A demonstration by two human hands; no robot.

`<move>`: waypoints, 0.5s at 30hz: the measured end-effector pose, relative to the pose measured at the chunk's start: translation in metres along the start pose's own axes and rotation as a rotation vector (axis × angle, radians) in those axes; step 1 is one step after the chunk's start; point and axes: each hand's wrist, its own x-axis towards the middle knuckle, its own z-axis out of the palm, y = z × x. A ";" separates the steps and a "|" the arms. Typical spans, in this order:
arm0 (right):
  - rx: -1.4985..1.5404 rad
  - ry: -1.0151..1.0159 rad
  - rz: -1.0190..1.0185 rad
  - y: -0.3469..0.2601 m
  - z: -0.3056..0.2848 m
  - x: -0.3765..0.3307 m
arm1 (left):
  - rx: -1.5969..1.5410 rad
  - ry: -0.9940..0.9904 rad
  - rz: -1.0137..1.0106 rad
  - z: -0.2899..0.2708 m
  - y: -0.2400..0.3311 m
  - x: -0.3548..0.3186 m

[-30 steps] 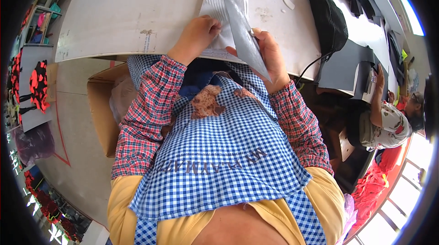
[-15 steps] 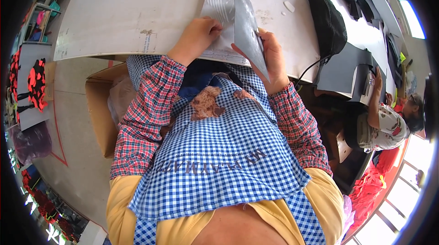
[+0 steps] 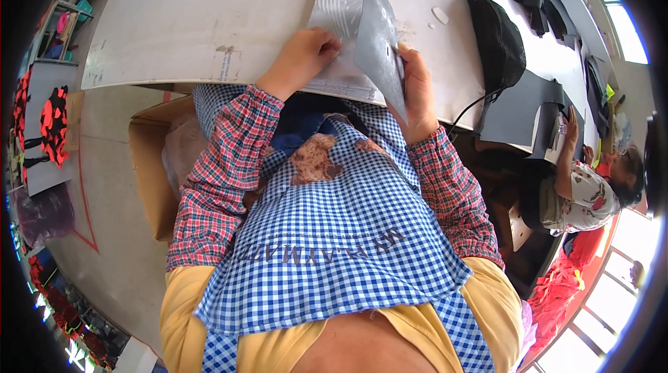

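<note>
A silvery-grey sheet (image 3: 379, 33) stands folded up from the table in front of me, its right flap raised and tilted. My right hand (image 3: 417, 84) grips this flap by its right edge, thumb uppermost. Beneath the fold lies a silvery layer with pale curved stripes (image 3: 337, 3); whether both are one piece I cannot tell. My left hand (image 3: 307, 56) rests at the left side of the striped layer, fingers curled together. What its fingertips pinch, if anything, is hidden. A small slot-like mark shows on the raised flap.
The white table (image 3: 174, 18) carries a black pouch with a strap (image 3: 495, 39) and small white pieces (image 3: 440, 15) right of the sheet. Farther right, a co-worker (image 3: 584, 195) handles dark grey material (image 3: 515, 112). A cardboard box (image 3: 149, 171) stands below the table's left front edge.
The raised flap has turned to show more of its grey face, and its upper edge leans farther right. My right hand has shifted slightly; my left hand stays nearly in place.
</note>
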 end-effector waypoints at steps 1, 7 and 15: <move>-0.043 0.010 -0.024 0.001 -0.005 0.006 | -0.001 0.002 0.002 0.001 0.001 -0.001; -0.124 0.059 -0.097 0.017 -0.025 0.025 | -0.127 -0.016 0.197 0.010 0.019 -0.009; -0.202 0.094 -0.097 0.015 -0.021 0.021 | 0.208 0.031 0.129 0.019 0.034 -0.028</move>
